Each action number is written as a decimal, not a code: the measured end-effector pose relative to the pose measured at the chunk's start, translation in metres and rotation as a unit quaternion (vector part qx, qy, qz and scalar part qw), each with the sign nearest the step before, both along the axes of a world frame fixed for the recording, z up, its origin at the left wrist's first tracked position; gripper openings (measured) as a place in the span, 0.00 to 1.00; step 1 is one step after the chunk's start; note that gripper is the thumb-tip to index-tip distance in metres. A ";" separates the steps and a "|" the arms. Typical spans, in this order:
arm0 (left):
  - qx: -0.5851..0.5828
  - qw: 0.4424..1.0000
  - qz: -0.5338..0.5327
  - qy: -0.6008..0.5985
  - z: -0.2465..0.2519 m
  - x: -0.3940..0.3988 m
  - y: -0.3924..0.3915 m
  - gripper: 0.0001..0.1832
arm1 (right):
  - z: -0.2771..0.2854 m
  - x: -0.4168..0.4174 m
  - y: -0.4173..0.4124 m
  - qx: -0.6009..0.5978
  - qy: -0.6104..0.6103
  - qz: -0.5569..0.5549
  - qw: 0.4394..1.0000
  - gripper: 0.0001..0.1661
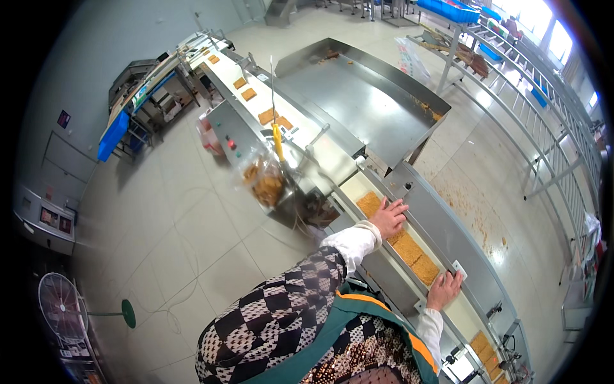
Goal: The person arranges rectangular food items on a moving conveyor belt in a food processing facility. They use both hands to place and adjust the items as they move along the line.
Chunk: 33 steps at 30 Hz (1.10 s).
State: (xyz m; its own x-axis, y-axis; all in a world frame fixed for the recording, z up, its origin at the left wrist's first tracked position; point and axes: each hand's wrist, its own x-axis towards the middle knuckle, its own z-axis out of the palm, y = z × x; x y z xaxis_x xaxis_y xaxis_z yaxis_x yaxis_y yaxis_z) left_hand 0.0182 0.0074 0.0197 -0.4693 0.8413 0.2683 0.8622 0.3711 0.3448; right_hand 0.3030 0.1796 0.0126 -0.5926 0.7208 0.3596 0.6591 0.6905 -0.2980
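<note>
On a narrow white conveyor belt (460, 307) between metal rails lies a row of square, golden-brown crumbly food pieces (408, 248). My left hand (389, 219) rests over the upper part of this row, its fingers spread towards the far rail; another piece (369, 203) shows just above it. At the row's lower end, my right hand (445, 290) touches the rail side beside the last piece, fingers slightly bent. Whether either hand grips a piece is hidden. More pieces (484, 348) lie in a line farther down the belt, at the lower right.
A wider conveyor (307, 137) carrying scattered pieces leads up to the narrow belt. A large steel tray table (355, 96) with crumbs stands beyond it. A clear bag of brown pieces (266, 187) and a yellow-handled tool (277, 139) are at the wide conveyor's near side. Metal racks stand right.
</note>
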 end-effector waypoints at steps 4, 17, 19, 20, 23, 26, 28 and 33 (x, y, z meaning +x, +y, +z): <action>0.029 0.999 0.016 -0.002 -0.007 0.000 0.004 0.11 | 0.002 0.001 0.001 -0.001 0.013 0.011 1.000 0.13; 0.032 0.999 0.000 0.039 -0.010 -0.004 0.003 0.10 | 0.003 -0.001 0.000 -0.020 -0.020 -0.023 0.999 0.16; 0.043 0.999 0.002 0.025 -0.012 -0.006 0.003 0.10 | 0.002 -0.003 0.000 -0.015 -0.014 -0.019 1.000 0.16; 0.025 1.000 0.001 0.016 -0.011 -0.004 0.003 0.11 | 0.001 -0.002 0.001 -0.018 -0.030 -0.028 0.999 0.16; 0.004 1.000 0.007 0.020 -0.007 -0.003 0.002 0.11 | 0.004 -0.004 -0.001 -0.021 -0.029 -0.033 0.999 0.15; 0.032 0.999 0.011 0.029 -0.010 -0.003 0.001 0.11 | 0.003 -0.004 0.000 -0.032 -0.025 -0.027 0.999 0.15; 0.031 0.999 0.003 0.039 -0.005 -0.004 0.000 0.11 | 0.002 -0.003 0.000 -0.033 -0.022 -0.026 0.999 0.15; 0.047 0.997 0.008 0.055 -0.008 -0.004 0.000 0.10 | 0.007 -0.006 -0.003 -0.032 -0.030 -0.029 0.999 0.15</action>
